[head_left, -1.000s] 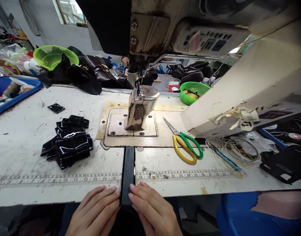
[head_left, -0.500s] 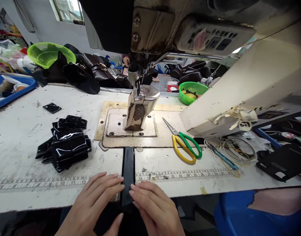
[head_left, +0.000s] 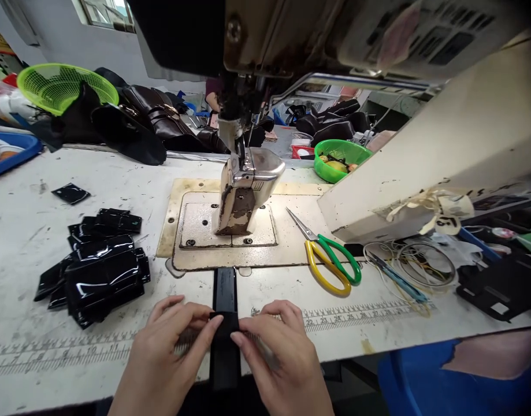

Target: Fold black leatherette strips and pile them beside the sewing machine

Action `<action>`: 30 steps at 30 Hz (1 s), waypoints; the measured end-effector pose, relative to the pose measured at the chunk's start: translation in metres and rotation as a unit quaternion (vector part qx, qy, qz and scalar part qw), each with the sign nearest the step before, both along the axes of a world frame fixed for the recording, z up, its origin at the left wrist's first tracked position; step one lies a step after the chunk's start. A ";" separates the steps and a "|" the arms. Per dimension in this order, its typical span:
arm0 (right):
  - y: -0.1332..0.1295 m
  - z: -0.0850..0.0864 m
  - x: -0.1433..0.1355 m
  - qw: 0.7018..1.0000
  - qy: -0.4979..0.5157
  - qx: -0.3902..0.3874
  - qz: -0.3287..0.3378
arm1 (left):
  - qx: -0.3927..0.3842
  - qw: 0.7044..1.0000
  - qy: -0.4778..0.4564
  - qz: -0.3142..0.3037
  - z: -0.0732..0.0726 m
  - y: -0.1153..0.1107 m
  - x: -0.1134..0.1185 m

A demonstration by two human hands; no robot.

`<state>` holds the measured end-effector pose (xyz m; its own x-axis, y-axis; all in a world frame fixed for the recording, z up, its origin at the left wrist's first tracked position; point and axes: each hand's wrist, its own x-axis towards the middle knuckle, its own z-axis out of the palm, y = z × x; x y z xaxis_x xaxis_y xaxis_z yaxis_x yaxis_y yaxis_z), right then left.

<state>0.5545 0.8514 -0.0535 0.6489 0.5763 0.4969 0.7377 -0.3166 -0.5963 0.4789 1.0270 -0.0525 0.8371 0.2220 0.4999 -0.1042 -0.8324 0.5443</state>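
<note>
A black strip runs from the front edge of the sewing machine's bed plate toward me, across the ruler printed on the table. A matt black section covers its nearer part; I cannot tell if this is a fold or a separate piece. My left hand pinches the left edge of this section between thumb and fingers. On the opposite edge, my right hand has its thumb and forefinger closed. Just beyond the strip stands the machine's post, under the needle.
Shiny black pieces are piled at left, with one loose piece behind them. Scissors with yellow and green handles lie right of the post. Farther right are a blue-handled tool and coiled cord. A green basket sits behind.
Both hands have gone from resting with fingers extended beside the strip to pinching its edges. A matt section with a cross edge now shows between them. The view has shifted slightly.
</note>
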 end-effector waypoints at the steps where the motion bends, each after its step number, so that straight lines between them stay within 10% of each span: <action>1: 0.000 -0.001 -0.001 1.000 0.008 -0.012 -0.010 | 0.001 1.000 0.001 0.006 -0.001 0.000 0.001; 22: 0.000 -0.001 -0.003 0.991 0.093 -0.091 -0.045 | -0.007 0.997 0.063 0.051 -0.004 -0.006 0.000; 30: -0.012 -0.011 -0.009 0.999 -0.031 -0.003 0.027 | 0.032 0.997 0.011 -0.069 -0.006 0.001 -0.022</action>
